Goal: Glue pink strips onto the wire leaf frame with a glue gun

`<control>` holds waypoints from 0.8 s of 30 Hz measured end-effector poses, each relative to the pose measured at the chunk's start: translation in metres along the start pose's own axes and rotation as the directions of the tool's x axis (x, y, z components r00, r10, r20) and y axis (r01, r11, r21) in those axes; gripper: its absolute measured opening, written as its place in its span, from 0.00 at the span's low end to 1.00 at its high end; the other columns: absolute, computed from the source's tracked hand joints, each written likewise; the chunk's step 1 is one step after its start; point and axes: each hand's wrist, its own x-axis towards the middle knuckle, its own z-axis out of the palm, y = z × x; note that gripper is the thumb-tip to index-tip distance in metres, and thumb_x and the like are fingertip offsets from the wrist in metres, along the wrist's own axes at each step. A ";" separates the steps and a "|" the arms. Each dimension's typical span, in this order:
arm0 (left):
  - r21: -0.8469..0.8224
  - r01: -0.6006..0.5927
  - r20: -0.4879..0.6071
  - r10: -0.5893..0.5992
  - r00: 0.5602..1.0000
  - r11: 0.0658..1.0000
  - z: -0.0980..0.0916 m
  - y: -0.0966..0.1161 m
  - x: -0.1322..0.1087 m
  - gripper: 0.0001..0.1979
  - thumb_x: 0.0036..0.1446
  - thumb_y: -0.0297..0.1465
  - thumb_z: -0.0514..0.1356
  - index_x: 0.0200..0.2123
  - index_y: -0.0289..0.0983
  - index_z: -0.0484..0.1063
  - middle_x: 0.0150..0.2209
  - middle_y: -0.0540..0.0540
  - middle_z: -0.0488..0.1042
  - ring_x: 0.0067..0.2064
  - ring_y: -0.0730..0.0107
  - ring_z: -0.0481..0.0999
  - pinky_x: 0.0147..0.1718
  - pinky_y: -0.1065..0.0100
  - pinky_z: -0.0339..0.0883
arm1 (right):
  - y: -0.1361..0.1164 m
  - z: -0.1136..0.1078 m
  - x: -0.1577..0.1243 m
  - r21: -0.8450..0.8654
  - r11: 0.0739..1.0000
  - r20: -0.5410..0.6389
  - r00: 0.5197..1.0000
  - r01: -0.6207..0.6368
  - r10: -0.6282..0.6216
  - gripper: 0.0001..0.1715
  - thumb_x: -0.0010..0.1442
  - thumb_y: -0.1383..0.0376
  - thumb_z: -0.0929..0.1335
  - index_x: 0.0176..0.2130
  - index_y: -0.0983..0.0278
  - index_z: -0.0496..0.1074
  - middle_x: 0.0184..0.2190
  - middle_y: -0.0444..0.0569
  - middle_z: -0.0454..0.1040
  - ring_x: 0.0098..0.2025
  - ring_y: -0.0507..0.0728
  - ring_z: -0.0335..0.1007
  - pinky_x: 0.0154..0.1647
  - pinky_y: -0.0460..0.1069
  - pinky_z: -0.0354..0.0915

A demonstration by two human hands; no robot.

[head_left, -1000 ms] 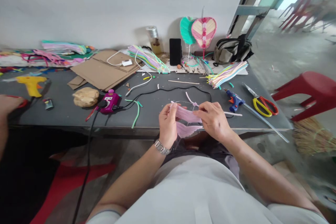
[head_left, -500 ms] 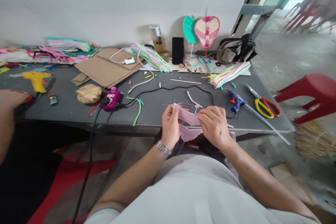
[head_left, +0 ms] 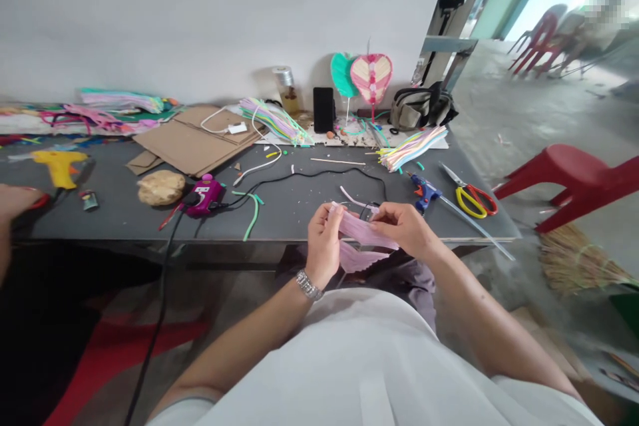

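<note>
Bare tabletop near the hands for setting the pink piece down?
Bare table between green straw and left hand holding the pink piece; also inside the black cable arc, and between tan lump and lighter. Crowded: back edge, and right by blue glue gun and scissors.

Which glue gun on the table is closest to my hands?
The blue glue gun, just beyond your right hand, beside the scissors. The magenta glue gun and yellow glue gun lie far left.

Both hands pinch a pink pleated piece (head_left: 362,239) at the counter (head_left: 299,210) edge, left hand (head_left: 323,243) and right hand (head_left: 405,229) on either end. Blue glue gun (head_left: 424,192) and yellow scissors (head_left: 472,198) sit just right of them.
</note>
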 end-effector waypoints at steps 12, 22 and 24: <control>0.106 -0.135 -0.053 0.141 0.989 0.985 0.007 -0.020 0.004 0.19 0.53 0.45 0.71 0.38 0.38 0.72 0.31 0.49 0.78 0.29 0.74 0.73 0.30 0.72 0.68 | 0.006 -0.005 -0.006 0.079 0.995 0.027 0.998 -0.057 0.055 0.13 0.46 0.57 0.72 0.26 0.65 0.74 0.21 0.41 0.70 0.26 0.50 0.61 0.29 0.46 0.55; 0.150 -0.268 -0.120 0.287 0.950 0.952 0.006 -0.033 0.017 0.21 0.52 0.40 0.72 0.45 0.38 0.72 0.34 0.50 0.75 0.33 0.73 0.73 0.34 0.71 0.68 | 0.015 0.007 -0.004 0.028 0.999 -0.064 0.997 -0.042 0.044 0.12 0.48 0.57 0.68 0.25 0.65 0.72 0.19 0.40 0.67 0.23 0.49 0.58 0.26 0.45 0.52; 0.165 -0.283 -0.127 0.305 0.944 0.945 0.005 -0.033 0.018 0.21 0.52 0.38 0.72 0.46 0.38 0.73 0.33 0.51 0.74 0.33 0.73 0.72 0.34 0.71 0.67 | 0.013 0.011 -0.004 0.002 0.999 -0.082 0.996 -0.036 0.037 0.11 0.48 0.59 0.67 0.25 0.65 0.72 0.20 0.39 0.67 0.24 0.49 0.58 0.27 0.45 0.52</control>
